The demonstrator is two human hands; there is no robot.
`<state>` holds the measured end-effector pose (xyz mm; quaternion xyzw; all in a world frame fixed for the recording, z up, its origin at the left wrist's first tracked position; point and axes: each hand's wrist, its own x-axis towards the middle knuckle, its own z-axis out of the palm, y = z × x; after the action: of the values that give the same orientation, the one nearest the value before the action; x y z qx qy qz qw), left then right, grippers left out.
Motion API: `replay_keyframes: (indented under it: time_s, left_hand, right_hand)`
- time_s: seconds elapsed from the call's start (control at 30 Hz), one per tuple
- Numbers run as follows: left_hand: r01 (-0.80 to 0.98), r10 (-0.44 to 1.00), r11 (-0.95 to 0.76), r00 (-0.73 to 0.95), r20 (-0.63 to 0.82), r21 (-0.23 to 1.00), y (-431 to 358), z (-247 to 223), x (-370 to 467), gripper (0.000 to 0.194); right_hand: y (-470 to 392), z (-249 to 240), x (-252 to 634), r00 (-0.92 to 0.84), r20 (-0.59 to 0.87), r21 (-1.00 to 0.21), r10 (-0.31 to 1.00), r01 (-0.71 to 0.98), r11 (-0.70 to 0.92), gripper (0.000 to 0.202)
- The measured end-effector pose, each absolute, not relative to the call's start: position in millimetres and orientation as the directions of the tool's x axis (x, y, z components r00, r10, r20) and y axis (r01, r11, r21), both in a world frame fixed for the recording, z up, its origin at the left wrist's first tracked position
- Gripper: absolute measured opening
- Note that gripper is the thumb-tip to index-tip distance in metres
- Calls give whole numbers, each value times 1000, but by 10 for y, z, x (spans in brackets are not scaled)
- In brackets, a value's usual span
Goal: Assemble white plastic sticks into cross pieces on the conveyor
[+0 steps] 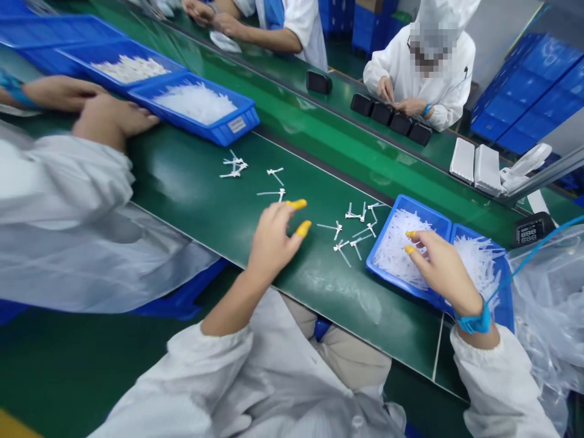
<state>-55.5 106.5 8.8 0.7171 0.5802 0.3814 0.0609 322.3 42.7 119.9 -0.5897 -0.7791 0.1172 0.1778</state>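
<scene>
My left hand (274,240) is over the green table (319,280), its thumb and forefinger in yellow finger cots and held apart with nothing between them. Just past its fingertips lie small white pieces with thin strips (276,193). My right hand (438,261), with a blue wrist strap, is above a blue bin (396,283) of thin translucent strips (401,237); its yellow-tipped thumb and forefinger are apart and no piece shows between them. Between my hands several more of the white pieces (358,228) are scattered on the table.
A second blue bin (506,304) adjoins on the right, beside clear plastic bags (547,304) and a black digital display (531,229). Blue trays (228,131) stand at the back left, near a co-worker's hands (114,115). Across the belt (292,131) people sit near black boxes (401,121).
</scene>
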Motion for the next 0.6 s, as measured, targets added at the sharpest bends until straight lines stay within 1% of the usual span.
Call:
replay_keyframes:
  time_s: [0.1, 0.17, 0.27, 0.33, 0.43, 0.6]
  left_hand:
    - [865, 909, -218, 11, 416, 453, 1416, -22, -1002, 63]
    - [881, 927, -203, 33, 374, 427, 1590, -87, -1192, 67]
    - [894, 947, -188, 56, 315, 406, 1677, -163, -1277, 53]
    - [896, 948, -203, 80, 307, 396, 1649, -182, -1253, 45]
    - [883, 936, -243, 104, 336, 402, 1577, -160, -1205, 38]
    - [880, 948, -203, 67, 311, 429, 1538, -107, -1175, 32]
  right_hand:
    - [522, 952, 3219, -281, 70, -298, 957, 910, 289, 30]
    - [538, 867, 3214, -304, 59, -280, 951, 909, 308, 32]
    - [528, 835, 3236, -309, 84, -294, 947, 901, 320, 24]
    - [519, 835, 3255, -298, 98, -305, 949, 899, 314, 18]
    - [506, 835, 3257, -280, 100, -320, 955, 899, 298, 14]
    - [486, 868, 3207, -269, 107, -349, 957, 891, 289, 14]
